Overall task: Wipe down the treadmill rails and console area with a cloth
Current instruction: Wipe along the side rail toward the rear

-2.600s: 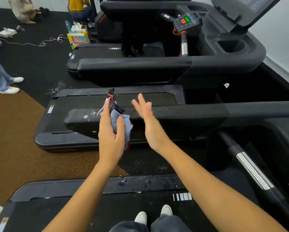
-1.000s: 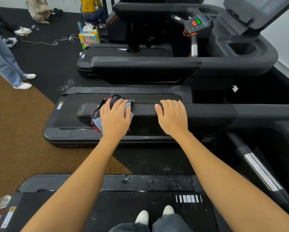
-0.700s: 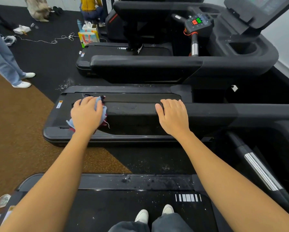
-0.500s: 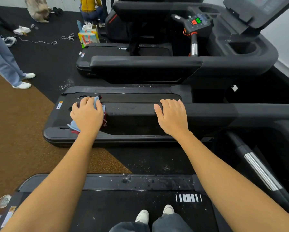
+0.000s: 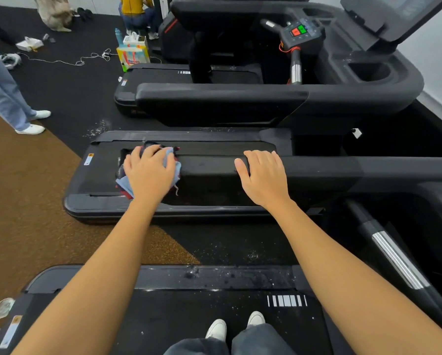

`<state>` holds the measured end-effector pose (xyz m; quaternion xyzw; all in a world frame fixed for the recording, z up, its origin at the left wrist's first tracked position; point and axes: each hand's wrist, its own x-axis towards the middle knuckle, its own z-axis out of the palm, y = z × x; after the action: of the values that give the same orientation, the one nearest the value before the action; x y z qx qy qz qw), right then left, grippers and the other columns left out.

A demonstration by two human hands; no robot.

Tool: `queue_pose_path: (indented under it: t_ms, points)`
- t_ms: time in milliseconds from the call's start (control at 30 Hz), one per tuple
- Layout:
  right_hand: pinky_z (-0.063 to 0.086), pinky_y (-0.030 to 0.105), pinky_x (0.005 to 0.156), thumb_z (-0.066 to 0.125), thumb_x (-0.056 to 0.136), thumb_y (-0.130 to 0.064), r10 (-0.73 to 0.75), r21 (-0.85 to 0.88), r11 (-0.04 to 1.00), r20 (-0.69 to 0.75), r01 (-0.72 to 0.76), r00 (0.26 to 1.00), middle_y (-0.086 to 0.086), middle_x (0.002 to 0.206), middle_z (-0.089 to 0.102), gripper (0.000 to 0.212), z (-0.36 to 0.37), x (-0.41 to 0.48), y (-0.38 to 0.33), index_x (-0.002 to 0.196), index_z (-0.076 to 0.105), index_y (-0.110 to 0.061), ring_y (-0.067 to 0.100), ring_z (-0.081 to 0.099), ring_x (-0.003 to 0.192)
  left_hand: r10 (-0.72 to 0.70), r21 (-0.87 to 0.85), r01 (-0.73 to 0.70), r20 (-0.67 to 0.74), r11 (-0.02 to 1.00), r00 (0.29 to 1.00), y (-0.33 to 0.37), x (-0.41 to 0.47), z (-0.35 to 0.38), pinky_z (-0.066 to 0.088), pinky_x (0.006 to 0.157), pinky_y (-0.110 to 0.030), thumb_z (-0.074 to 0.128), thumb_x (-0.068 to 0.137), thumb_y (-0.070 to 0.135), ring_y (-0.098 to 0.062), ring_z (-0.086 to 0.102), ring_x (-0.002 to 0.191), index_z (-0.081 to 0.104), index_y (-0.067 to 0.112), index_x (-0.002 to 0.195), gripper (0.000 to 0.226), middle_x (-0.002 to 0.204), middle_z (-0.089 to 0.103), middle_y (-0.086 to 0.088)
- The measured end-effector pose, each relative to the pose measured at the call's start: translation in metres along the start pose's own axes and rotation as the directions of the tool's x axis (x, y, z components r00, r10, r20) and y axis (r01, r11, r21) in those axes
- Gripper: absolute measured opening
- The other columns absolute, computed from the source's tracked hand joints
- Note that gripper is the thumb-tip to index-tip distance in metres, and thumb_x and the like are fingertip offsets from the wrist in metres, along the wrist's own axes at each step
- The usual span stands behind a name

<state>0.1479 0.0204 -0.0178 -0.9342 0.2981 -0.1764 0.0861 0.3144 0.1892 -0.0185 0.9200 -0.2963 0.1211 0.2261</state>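
Gym floor, treadmills in a row. Left hand point(image 5: 148, 175) fingers curl over the bunched cloth point(image 5: 170, 154) on the rail point(image 5: 209, 166). Cloth judged soft, light. Right hand point(image 5: 263, 178) fingers relaxed, flat on the rail.

Bare left forearm point(image 5: 107, 265) and bare right forearm point(image 5: 330, 252), uncovered from wrist to the lower edge, one on either side of the white bar marking point(image 5: 286, 301) on the belt. Likewise uncovered, left hand point(image 5: 148, 175) and right hand point(image 5: 264, 179), far up beyond that marking; short, pale nail visible on the right thumb. Just below the marking and to its left, a pair of white shoes point(image 5: 217, 329) with smooth rounded toes, the right one nearer the marking. Lower still, dark grey trouser legs point(image 5: 261, 342), loose and creased, draped over the backs of the shoes.
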Motion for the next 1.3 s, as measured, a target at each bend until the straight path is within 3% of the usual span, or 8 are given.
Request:
queue_pose_path:
  t_ms: [233, 400, 567, 733, 867, 967, 1167, 1300]
  points:
    - [0.022, 0.04, 0.113, 0.025, 0.093, -0.052, 0.003, -0.01, 1.0, 0.009, -0.003, 1.0, 0.003, 0.119, 0.063, 0.059, 0.001, 0.001, -0.001, 0.123, 0.056, -0.012, 0.021, 0.053, 0.116, -0.348, -0.15, 0.333, -0.089, 0.931, 0.933, -0.019, 0.004, -0.002, 0.031, 0.1, -0.045, 0.038, 0.096, 0.032, -0.032, 0.037, 0.127, 0.059, 0.016, 0.123, 0.037, 0.133, 0.053, -0.005]
    - [0.022, 0.041, 0.113, 0.025, 0.093, -0.053, -0.006, -0.021, 1.0, 0.009, 0.006, 1.0, 0.004, 0.119, 0.063, 0.06, 0.001, 0.0, -0.002, 0.123, 0.056, -0.011, 0.022, 0.053, 0.116, -0.719, -0.557, 0.559, -0.102, 0.614, 0.688, 0.03, -0.017, 0.021, 0.012, 0.111, -0.053, 0.033, 0.098, 0.034, -0.04, 0.005, 0.142, 0.034, 0.019, 0.142, 0.047, 0.155, 0.018, -0.006]
    - [0.02, 0.041, 0.114, 0.025, 0.093, -0.054, -0.002, -0.024, 1.0, 0.014, 0.002, 1.0, 0.004, 0.121, 0.062, 0.061, 0.001, 0.0, -0.003, 0.124, 0.056, -0.011, 0.021, 0.053, 0.117, -0.758, -0.767, 0.534, 0.096, 0.357, 0.645, 0.096, -0.044, 0.038, 0.0, 0.113, -0.049, 0.027, 0.101, 0.028, -0.04, -0.009, 0.141, 0.001, 0.013, 0.149, 0.056, 0.156, -0.012, -0.011]
    - [0.022, 0.04, 0.113, 0.027, 0.093, -0.053, -0.003, -0.026, 1.0, 0.007, 0.003, 1.0, 0.005, 0.121, 0.062, 0.059, 0.002, 0.0, -0.002, 0.123, 0.056, -0.011, 0.022, 0.053, 0.117, -0.794, -0.8, 0.576, 0.234, 0.17, 0.56, 0.112, -0.039, 0.036, 0.002, 0.115, -0.05, 0.026, 0.101, 0.031, -0.04, -0.006, 0.142, -0.007, 0.014, 0.148, 0.059, 0.155, -0.016, -0.011]
    - [0.021, 0.04, 0.114, 0.027, 0.094, -0.053, -0.015, -0.026, 1.0, 0.018, 0.016, 1.0, 0.004, 0.123, 0.061, 0.059, -0.001, -0.001, 0.0, 0.125, 0.055, -0.012, 0.021, 0.052, 0.119, -0.871, -0.783, 0.616, 0.357, -0.082, 0.337, 0.088, -0.014, 0.024, 0.005, 0.115, -0.045, 0.022, 0.101, 0.038, -0.037, -0.001, 0.143, -0.008, 0.02, 0.148, 0.059, 0.157, -0.012, -0.006]
    - [0.02, 0.039, 0.114, 0.027, 0.095, -0.052, -0.013, -0.025, 1.0, 0.026, 0.013, 1.0, 0.004, 0.123, 0.06, 0.057, -0.002, -0.001, 0.0, 0.126, 0.054, -0.011, 0.021, 0.051, 0.119, -0.907, -0.794, 0.594, 0.337, -0.129, 0.253, 0.068, -0.004, 0.013, 0.009, 0.114, -0.039, 0.023, 0.101, 0.038, -0.031, 0.006, 0.143, -0.001, 0.018, 0.149, 0.058, 0.157, -0.002, -0.007]
    - [0.02, 0.039, 0.114, 0.031, 0.096, -0.05, -0.022, -0.03, 0.999, 0.04, 0.024, 0.999, 0.005, 0.125, 0.059, 0.055, -0.002, -0.002, 0.001, 0.127, 0.052, -0.011, 0.022, 0.05, 0.12, -0.94, -0.851, 0.523, 0.217, -0.05, 0.263, 0.018, 0.004, 0.01, 0.032, 0.1, -0.029, 0.023, 0.1, 0.04, -0.021, 0.045, 0.124, 0.035, 0.016, 0.139, 0.047, 0.143, 0.04, -0.009]
    - [0.017, 0.039, 0.115, 0.03, 0.097, -0.05, -0.029, -0.026, 0.999, 0.061, 0.03, 0.998, 0.004, 0.128, 0.057, 0.054, -0.003, 0.0, 0.001, 0.13, 0.05, -0.011, 0.021, 0.048, 0.123, -0.853, -0.861, 0.507, 0.239, 0.034, 0.463, -0.024, 0.008, 0.0, 0.043, 0.063, -0.015, 0.035, 0.096, 0.028, -0.01, 0.052, 0.077, 0.057, 0.019, 0.083, 0.027, 0.086, 0.059, 0.004]
